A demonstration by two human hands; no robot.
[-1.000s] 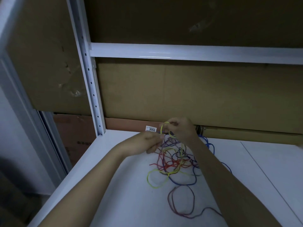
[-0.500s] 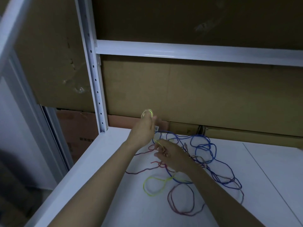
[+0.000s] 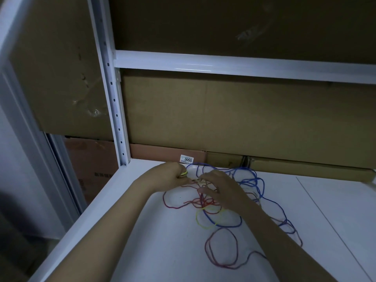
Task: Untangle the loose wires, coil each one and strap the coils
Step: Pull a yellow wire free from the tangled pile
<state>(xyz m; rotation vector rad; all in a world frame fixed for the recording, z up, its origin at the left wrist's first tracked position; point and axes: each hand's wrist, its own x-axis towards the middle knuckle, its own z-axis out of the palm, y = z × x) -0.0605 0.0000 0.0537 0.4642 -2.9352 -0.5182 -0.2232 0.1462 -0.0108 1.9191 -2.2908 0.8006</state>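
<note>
Left hand [image 3: 173, 176] pinching yellow wire [image 3: 205, 218], right hand [image 3: 217, 190] spread over tangle [image 3: 205, 202]; tugging risks tightening knots.

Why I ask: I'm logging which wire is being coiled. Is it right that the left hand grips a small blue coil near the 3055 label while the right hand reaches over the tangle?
Not quite. In the head view the small coil gripped by the left hand is yellow, not blue. The rest holds: it sits near the 3055 label, and the right hand reaches over the tangle.
</note>
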